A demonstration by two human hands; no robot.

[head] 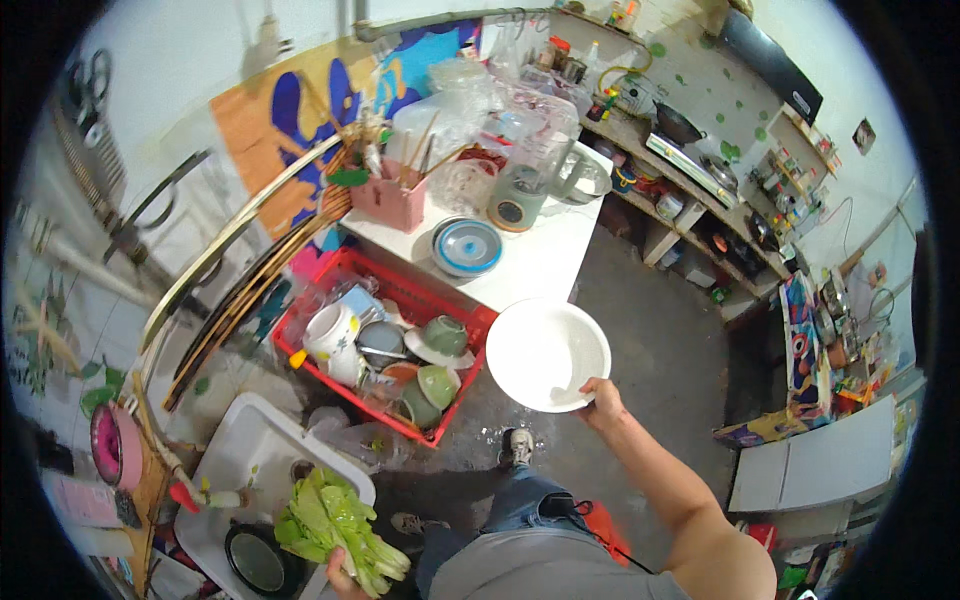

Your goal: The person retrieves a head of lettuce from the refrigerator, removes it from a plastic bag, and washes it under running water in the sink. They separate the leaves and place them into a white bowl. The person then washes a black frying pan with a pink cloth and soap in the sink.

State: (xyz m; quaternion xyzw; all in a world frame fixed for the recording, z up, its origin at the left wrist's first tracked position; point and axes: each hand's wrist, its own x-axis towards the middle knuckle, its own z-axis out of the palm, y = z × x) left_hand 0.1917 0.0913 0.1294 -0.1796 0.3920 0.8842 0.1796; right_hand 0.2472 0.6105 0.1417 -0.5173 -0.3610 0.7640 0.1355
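My right hand (602, 403) grips the rim of a white bowl (529, 356), held out over the floor beside the red crate; its inside looks bare. At the lower left, my left hand (346, 576) is closed around the stem end of a bunch of leafy green lettuce (326, 517), above the right edge of a white sink (251, 420). Under the lettuce, the sink's drain shows partly. A dark round pan or basin (256, 561) sits low in the sink, and small leaf scraps lie on the sink's bottom.
A red plastic crate (442, 439) holds cups and bowls. Behind it, a white table (551, 262) bears a blender (519, 196), stacked lids (469, 247) and a pink utensil holder (390, 199). A shelf counter with a wok (675, 124) runs along the far wall. A white fridge (817, 457) is at the right.
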